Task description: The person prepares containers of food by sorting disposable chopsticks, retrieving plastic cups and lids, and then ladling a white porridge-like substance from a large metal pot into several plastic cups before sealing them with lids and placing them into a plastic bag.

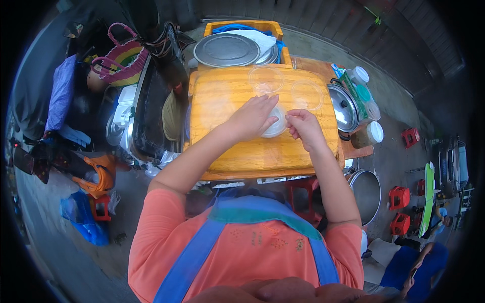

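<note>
A round, clear plastic container point(273, 130), whitish inside, sits on a yellow foam-like box top point(227, 155) in front of me. My left hand point(253, 116) lies over its left side with fingers stretched out and the thumb on its top. At its right edge, the thumb and fingertips of my right hand point(306, 128) pinch the rim. Whether a separate lid is on it cannot be told. Just beyond are two more clear round plastic containers, one behind my left fingers point(265, 79) and one to the right point(307, 94).
A yellow crate point(242, 27) with round metal lids point(227, 49) stands behind. Rightward are a lidded pot point(343, 108), jars point(373, 132) and a large metal pot point(365, 197). A dark tray point(151, 110) and a woven basket point(123, 62) are left. A seated person point(409, 265) is lower right.
</note>
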The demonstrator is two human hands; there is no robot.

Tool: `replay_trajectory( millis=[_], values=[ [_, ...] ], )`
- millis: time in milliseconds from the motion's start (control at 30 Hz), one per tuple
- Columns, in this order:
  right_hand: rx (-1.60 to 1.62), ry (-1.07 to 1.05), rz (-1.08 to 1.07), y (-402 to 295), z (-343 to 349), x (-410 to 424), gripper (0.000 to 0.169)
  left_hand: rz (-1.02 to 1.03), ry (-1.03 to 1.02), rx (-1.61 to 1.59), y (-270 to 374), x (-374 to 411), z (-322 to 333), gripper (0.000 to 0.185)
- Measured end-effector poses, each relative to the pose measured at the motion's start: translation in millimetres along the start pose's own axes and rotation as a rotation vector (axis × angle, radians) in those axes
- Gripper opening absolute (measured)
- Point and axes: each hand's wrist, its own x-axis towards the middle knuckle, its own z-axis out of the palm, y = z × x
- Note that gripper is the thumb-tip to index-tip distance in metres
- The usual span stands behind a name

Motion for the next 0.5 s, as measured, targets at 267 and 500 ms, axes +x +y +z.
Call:
replay_trajectory(
  millis=[267, 500],
  values=[
    [0.398, -0.045, 0.082, 30.2, 13.0, -8.1, 0.022, 0.033, -0.186, 0.282, 12.9, -6.3, -4.6, 0.059],
    [0.478, -0.042, 0.036, 39.9, 10.8, -2.3, 0.02, 0.089, -0.091, 0.331, 10.2, -7.4, 8.7, 0.057]
  ],
)
